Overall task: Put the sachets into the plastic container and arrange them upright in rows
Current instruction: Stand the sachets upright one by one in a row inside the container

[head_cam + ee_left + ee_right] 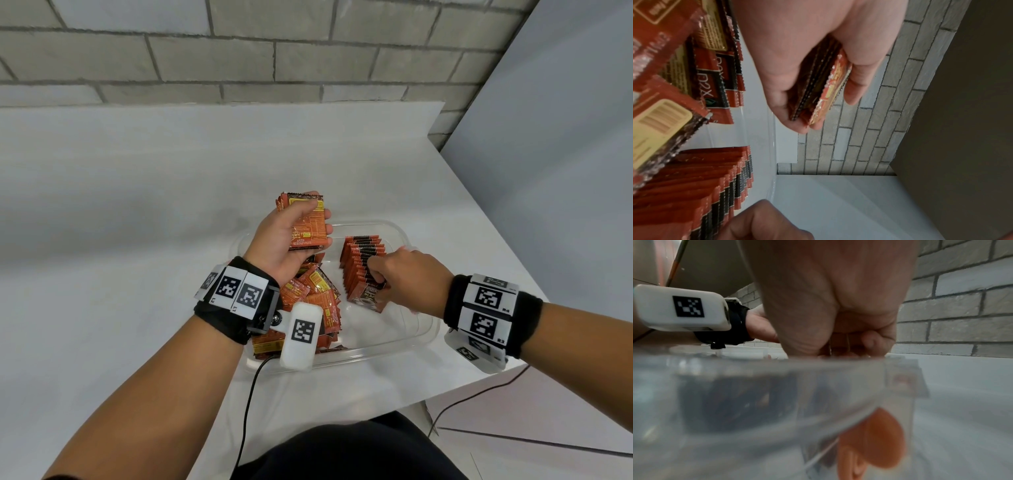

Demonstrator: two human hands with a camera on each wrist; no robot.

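Sachet stack in left hand, above container w/ row.

The right hand covers the near sachets of the row, so its grip there stays unclear. Through the container wall everything smears (dark and orange blurs). The left wrist camera hides part of the loose pile.

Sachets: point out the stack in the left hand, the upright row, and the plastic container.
stack [308, 226], head view, printed face.
upright row [359, 260], head view, top edges.
plastic container [376, 224], head view, far rim.
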